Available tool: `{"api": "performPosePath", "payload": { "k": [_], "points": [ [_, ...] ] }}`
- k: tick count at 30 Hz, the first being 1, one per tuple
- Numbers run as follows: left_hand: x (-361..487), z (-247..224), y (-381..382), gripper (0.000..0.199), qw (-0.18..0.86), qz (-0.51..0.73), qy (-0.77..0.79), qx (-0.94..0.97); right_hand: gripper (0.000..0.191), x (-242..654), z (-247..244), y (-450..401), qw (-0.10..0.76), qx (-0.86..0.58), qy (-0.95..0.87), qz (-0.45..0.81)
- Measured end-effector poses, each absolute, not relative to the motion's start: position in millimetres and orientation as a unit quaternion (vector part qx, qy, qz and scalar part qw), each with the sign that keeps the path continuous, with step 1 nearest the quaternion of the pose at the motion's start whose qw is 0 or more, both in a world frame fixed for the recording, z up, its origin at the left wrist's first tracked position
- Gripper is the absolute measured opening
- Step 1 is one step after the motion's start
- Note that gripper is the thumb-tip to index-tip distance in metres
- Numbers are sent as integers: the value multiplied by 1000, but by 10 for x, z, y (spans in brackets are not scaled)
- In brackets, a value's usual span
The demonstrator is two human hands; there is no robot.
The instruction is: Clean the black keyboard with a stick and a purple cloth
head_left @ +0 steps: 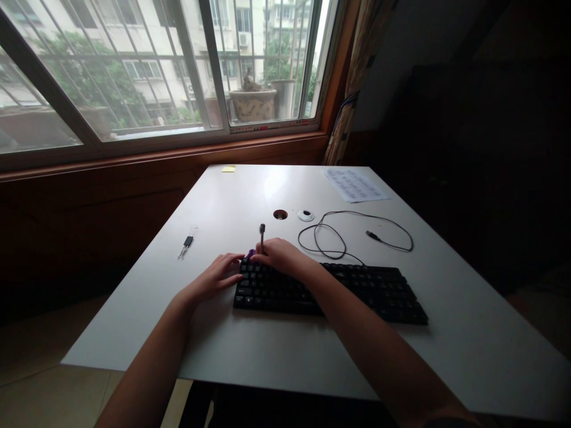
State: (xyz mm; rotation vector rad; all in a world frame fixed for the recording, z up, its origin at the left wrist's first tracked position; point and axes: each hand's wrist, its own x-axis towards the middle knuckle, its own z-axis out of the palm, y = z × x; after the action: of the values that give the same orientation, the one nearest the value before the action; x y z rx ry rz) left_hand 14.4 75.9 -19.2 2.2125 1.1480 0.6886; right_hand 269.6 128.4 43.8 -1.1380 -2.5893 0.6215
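Note:
A black keyboard (366, 291) lies on the white table in front of me. My right hand (281, 254) is closed over its upper left part, around a slim brush-like tool (262, 232) that stands nearly upright with a dark tip on top. Its lower end is hidden by my fingers. Something small and purple (251, 254) shows beside these fingers, at the keyboard's top left corner; I cannot tell whether it belongs to the tool. Fingers stretched out and apart, my left hand (220, 273) rests against the keyboard's left edge.
A keycap puller (188, 241) with wire loops lies left on the table (214, 208). Behind the keyboard runs its cable (343, 226), ending in a USB plug (373, 236). Further back are a cable hole (280, 214), its white cover (306, 216), printed paper (354, 185) and a yellow note (229, 169).

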Motion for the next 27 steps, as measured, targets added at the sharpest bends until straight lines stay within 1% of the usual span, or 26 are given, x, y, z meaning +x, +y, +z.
{"api": "performPosePath", "payload": {
  "k": [7,14,18,27],
  "points": [
    [145,-193,756,45,273,253,429,823,16,2758,430,1293,125,-369,-893,225],
    [157,-178,752,42,270,251,430,824,17,2560,317,1267,162,-333,-901,226],
    [140,-220,773,43,263,245,424,831,19,2565,348,1270,150,-347,-899,221],
    [137,-246,770,47,260,246,428,830,19,2981,418,1326,99,-362,-902,211]
  ]
}}
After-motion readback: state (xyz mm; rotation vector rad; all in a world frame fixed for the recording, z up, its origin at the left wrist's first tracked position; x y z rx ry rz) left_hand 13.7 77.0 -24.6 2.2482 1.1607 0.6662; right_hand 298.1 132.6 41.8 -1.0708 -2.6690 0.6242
